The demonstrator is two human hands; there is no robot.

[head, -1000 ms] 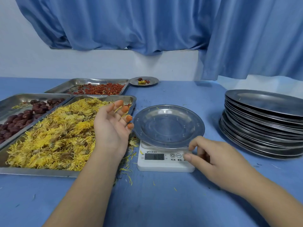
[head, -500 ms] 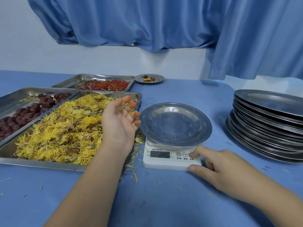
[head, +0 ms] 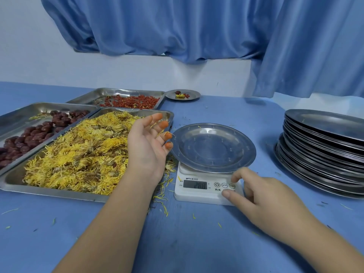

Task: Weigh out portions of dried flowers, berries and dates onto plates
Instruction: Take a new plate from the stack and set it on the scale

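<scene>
My right hand (head: 264, 196), loosely curled and holding nothing, has a fingertip by the scale (head: 206, 189) buttons; I should zero it before loading. The empty plate (head: 212, 147) sits just above. My left hand (head: 146, 143) hovers open over the flowers (head: 78, 152).

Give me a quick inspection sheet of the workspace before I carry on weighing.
Surface: blue table, strewn with loose yellow petals.
Job's things: empty steel plate sits on the white scale; display lit, digits blurred. Flower tray nearly full; date tray and berry tray behind it. Plate stack at right.
Clutter: small filled plate at the far edge.
Hands: left hand open, empty, over the flower tray's right end; right hand at the scale's buttons, holding nothing.
Cables: nothing seen.
Surroundings: blue curtain, white wall.
</scene>
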